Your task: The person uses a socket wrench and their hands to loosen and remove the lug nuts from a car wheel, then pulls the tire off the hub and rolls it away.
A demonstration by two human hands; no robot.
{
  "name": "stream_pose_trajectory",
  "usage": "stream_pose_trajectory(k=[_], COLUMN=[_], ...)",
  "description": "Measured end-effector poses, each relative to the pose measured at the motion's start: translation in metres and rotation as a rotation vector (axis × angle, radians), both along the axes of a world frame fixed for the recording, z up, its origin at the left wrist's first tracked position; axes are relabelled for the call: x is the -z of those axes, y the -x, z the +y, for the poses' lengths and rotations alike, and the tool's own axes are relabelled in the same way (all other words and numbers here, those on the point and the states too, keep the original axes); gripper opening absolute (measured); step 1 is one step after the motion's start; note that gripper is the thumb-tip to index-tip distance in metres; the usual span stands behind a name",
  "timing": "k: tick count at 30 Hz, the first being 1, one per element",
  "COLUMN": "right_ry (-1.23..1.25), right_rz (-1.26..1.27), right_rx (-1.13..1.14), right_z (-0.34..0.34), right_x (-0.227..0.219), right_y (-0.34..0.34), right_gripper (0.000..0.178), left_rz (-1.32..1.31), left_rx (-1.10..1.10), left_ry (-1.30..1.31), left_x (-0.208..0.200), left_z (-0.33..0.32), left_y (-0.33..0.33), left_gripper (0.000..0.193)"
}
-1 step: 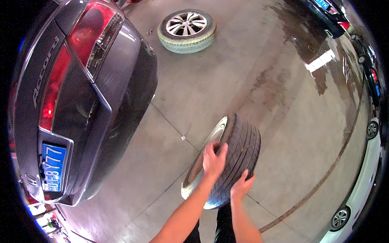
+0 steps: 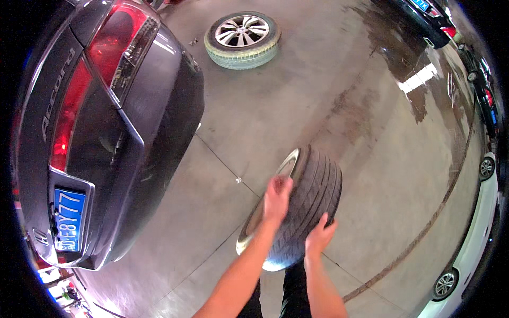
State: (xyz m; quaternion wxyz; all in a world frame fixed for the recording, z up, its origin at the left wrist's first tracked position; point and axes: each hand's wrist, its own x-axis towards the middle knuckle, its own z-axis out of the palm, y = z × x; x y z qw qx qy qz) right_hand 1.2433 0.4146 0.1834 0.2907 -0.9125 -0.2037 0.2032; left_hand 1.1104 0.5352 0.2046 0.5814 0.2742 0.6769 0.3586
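A car wheel (image 2: 313, 196) with a black grooved tyre stands tilted on its tread in front of my legs, its rim side facing left. My right hand (image 2: 319, 237) grips the tyre's right edge, thumb up along the tread and fingers curled behind it. By the tyre's left sidewall, in front of the rim, my left hand (image 2: 277, 200) is closed. Its fingertips are blurred, and what they hold, if anything, I cannot make out. The wheel's bottom is partly hidden by my forearms.
To the left stands the rear of a dark grey car (image 2: 159, 122). A second wheel (image 2: 243, 45) with a silver spoked rim lies flat on the floor, far ahead. A dark hose-like line (image 2: 419, 252) curves along the right. Beyond it are a white car (image 2: 469, 249) and a wet patch (image 2: 395, 53).
My left hand has shifted slightly up along the tyre's side, its fingers drawn tighter. The right hand has moved a little up and right on the tyre. The wheel has turned slightly.
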Motion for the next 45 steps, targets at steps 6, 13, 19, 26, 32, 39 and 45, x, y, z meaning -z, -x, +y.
stream_pose_trajectory(k=[6,13,19,26,32,39,45], right_ry=[-0.267,0.051,-0.174,-0.174,-0.265,-0.222,-0.081], right_rz=[0.568,0.137,0.0,0.056,1.01,1.049,0.79], right_rx=[0.069,-0.275,-0.286,-0.169,0.21,0.109,0.129], right_z=[0.156,0.066,0.119,0.291,0.353,0.492,0.676], right_x=[0.0,-0.041,0.001,0.028,0.0,-0.027,-0.019], right_y=[-0.141,-0.077,-0.159,-0.357,-0.39,-0.426,-0.429], right_gripper=[0.088,0.109,0.112,0.105,0.092,0.088,0.111], left_rz=[0.09,0.113,0.058,0.421,0.765,0.833,0.795], left_rx=[0.253,0.265,0.401,0.779,0.856,0.844,0.762], left_ry=[-0.15,0.096,0.244,-0.23,-0.302,-0.57,-0.411], left_x=[0.028,0.088,0.043,0.015,0.007,-0.021,-0.02], left_z=[-0.012,-0.109,-0.089,0.088,0.194,0.355,0.479], left_y=[0.082,0.144,0.108,-0.088,-0.245,-0.323,-0.314], left_gripper=[0.062,0.067,0.066,0.089,0.114,0.105,0.085])
